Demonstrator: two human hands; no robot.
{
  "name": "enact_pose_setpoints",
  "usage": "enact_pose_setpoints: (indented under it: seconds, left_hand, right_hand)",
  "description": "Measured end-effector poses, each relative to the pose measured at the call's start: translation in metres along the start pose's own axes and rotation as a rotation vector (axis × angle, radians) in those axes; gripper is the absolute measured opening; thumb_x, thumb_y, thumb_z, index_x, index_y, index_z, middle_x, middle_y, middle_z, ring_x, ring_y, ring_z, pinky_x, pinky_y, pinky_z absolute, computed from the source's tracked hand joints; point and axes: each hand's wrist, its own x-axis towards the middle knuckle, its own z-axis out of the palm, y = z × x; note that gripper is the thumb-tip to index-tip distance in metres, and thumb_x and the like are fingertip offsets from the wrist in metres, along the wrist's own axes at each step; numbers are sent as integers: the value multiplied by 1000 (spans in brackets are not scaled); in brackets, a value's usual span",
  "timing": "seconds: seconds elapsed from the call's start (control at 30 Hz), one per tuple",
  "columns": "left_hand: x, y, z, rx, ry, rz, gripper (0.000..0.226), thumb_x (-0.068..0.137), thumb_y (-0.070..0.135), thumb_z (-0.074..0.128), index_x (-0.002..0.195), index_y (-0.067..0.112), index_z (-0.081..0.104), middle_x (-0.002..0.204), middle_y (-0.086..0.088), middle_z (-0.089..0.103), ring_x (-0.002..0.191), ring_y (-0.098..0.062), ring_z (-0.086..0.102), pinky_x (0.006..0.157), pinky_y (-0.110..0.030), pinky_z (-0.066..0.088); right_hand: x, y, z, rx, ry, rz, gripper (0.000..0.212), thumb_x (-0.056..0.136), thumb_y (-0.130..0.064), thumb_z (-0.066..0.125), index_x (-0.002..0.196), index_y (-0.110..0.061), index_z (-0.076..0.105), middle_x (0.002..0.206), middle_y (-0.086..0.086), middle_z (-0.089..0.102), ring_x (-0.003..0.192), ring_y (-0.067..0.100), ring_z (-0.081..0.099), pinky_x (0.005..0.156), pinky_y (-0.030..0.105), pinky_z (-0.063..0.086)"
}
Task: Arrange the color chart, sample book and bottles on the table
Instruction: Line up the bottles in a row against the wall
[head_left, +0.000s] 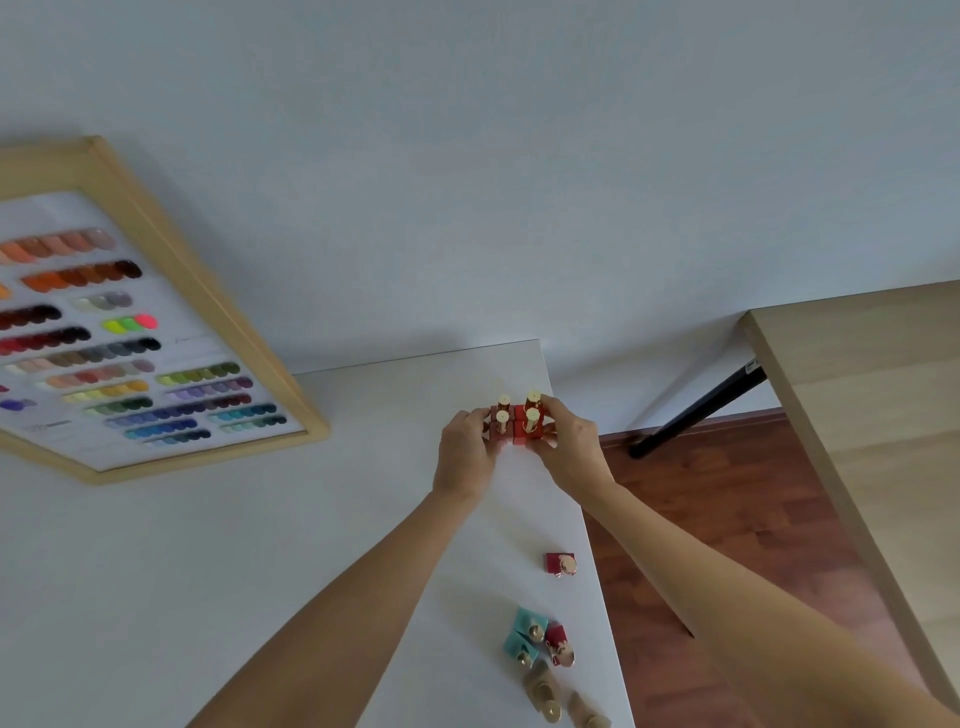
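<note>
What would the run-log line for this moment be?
stage: grouping bottles | left hand and right hand: both pressed on red bottle cluster | loose bottles: near edge | color chart: left

Both arms outstretched; left hand (464, 453), right hand (570, 448) close together, fingers curled.

no text can be read anywhere. the framed color chart (130, 332) carries small printed lines near its lower edge and beside some swatch rows, all too blurred to make out. the bottles (517, 421) show no legible labels.
</note>
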Motion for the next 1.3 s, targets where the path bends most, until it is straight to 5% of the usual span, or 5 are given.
enact_pose_setpoints:
  seconds: [0.27, 0.5, 0.8, 1.03, 1.3]
  left_hand:
    - [54, 12, 3, -73, 56, -28, 24, 85, 17, 70, 106, 6, 69, 96, -15, 68, 86, -24, 66, 79, -30, 54]
    - [93, 16, 4, -129, 102, -53, 13, 85, 13, 68, 93, 3, 70, 90, -13, 73, 84, -26, 67, 81, -41, 55]
    - [102, 11, 4, -58, 88, -65, 12, 86, 9, 65, 92, -1, 69, 90, -16, 72, 85, -28, 66, 81, -41, 54]
    - [68, 15, -11, -78, 3, -118, 37, 84, 5, 68, 119, -1, 58, 111, -19, 63, 103, -29, 65, 93, -33, 53]
    - [-36, -5, -29, -30, -209, 8, 40, 84, 10, 70, 123, 8, 61, 111, -12, 66, 87, -12, 59, 80, -17, 44]
  right_hand:
    - [56, -5, -4, 1, 68, -1, 41, 83, -4, 68, 123, -7, 57, 103, 11, 73, 93, 24, 68, 91, 31, 52]
    - [96, -7, -2, -22, 130, -30, 29, 82, -1, 66, 109, -9, 65, 90, 7, 74, 78, 18, 64, 70, 9, 40]
    - [102, -10, 0, 1, 151, -50, 27, 81, 0, 66, 106, -11, 66, 86, 3, 73, 75, 16, 63, 75, 22, 49]
    - [66, -8, -12, 9, 79, 101, 54, 87, -11, 67, 136, -6, 46, 125, 16, 62, 114, 27, 59, 99, 34, 48]
    - [-58, 19, -41, -89, 49, 74, 14, 85, -5, 64, 97, -11, 68, 95, 5, 71, 86, 18, 65, 82, 27, 53]
